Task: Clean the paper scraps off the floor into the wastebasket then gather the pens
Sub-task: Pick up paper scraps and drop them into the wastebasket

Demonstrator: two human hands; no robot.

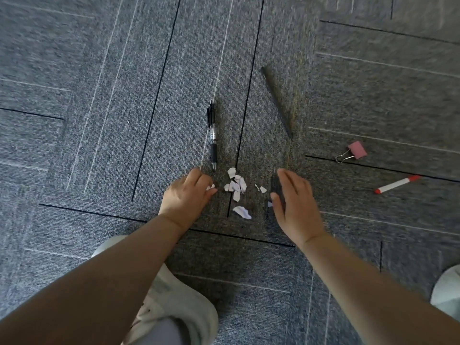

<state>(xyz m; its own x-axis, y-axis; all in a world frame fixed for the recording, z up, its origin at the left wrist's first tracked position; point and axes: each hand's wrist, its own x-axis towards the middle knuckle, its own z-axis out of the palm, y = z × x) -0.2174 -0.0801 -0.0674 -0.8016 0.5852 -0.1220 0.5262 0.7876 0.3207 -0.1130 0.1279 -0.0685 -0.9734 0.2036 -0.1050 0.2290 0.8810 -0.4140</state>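
Grey carpet tiles (99,145) w/ dark lines, left hand (186,194) pinching paper scrap (210,187), right hand (296,207) spread flat

We note rough grey woven carpet (99,120); matt torn paper scraps (236,186); glossy plastic pen (212,135); binder clip (352,151) with shiny metal handles.

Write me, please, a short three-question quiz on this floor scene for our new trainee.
1. True or false: the paper scraps lie between the left grip and the right grip.
2. Which grip pinches a scrap? A) left B) right C) neither
3. Fill in: the binder clip on the carpet is ____.
Key: 1 true; 2 A; 3 pink.
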